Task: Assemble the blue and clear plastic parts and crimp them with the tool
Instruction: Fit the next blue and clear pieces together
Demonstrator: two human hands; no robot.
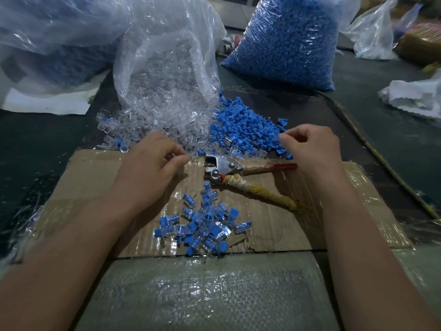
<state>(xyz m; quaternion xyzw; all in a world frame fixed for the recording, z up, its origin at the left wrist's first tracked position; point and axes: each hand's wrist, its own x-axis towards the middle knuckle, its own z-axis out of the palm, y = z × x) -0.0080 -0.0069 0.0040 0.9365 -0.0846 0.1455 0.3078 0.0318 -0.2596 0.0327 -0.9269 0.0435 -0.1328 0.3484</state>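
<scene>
Both hands are hovering at the far edge of the cardboard (334, 199), one at each heap. The left hand (152, 168) is curling its fingers, thumb and forefinger meeting at the rim of the clear parts (162, 111). The right hand (312, 149) is curling likewise, fingertips at the blue parts (245, 125). I cannot tell whether either is actually pinching a piece, since the fingers are hiding it.

Between the hands the tool (222, 166) is lying flat, jaws toward the left hand and handles splaying rightward, one red and one wrapped in yellowish cloth. A small heap of assembled pieces (202, 225) is sitting nearer the body.

The parts are looking small, light, rigid and smooth. The clear ones are probably slippery and hard to pick out against each other, so a fingertip pinch across the body seems safest, and the blue ones by their flat heads. The metal tool is likely far heavier, and its wrapped handles are offering the surest hold.

Both loose heaps are crowding the cardboard's far edge, with the clear bag (167, 56) and the blue bag (286, 41) standing close behind. Bare cardboard is lying open right of the handles and between the tool and the finished heap. A careless wrist there could scatter pieces onto the dark surface (47, 139).
</scene>
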